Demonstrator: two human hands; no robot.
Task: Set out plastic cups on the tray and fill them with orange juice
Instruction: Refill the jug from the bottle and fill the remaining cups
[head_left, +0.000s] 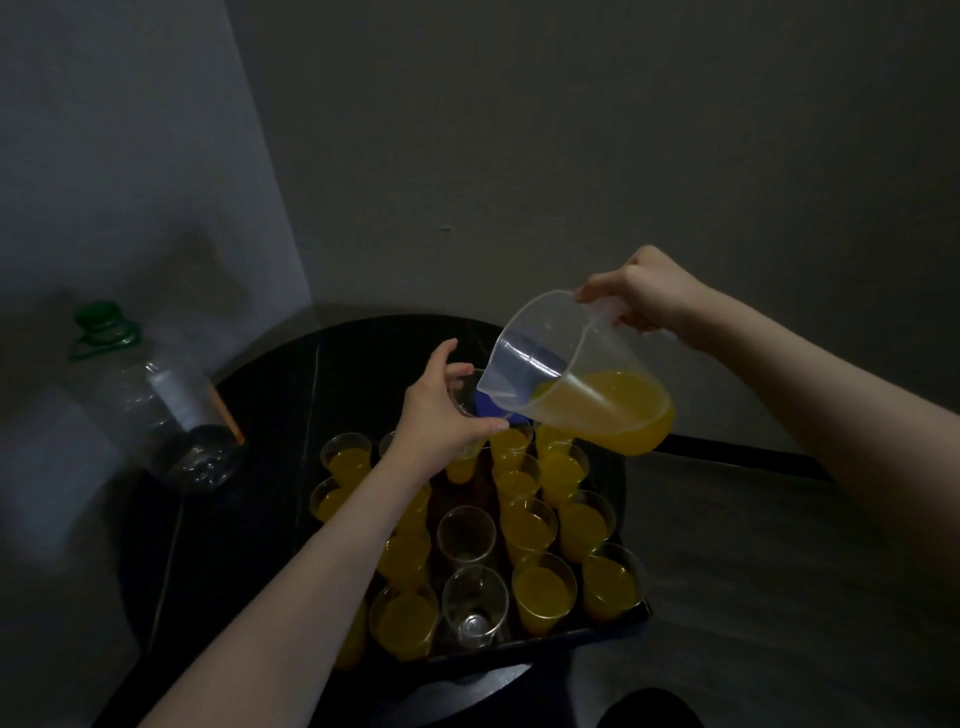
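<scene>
My right hand (644, 291) grips the handle of a clear plastic jug (566, 364), tilted with its spout to the left and orange juice (608, 410) pooled in its lower end. My left hand (441, 410) holds a clear empty cup (466, 389) lifted above the tray, right under the jug's spout. A dark tray (571, 636) on the round black table carries several cups filled with juice (543, 592). Two empty cups (465, 535) (474, 605) stand in its middle column. My left forearm hides some of the cups.
An empty clear bottle (171, 415) with a green cap stands at the table's (270, 415) left edge, near the wall corner. Something blue (485, 405) shows behind the jug's spout. The floor lies to the right of the table.
</scene>
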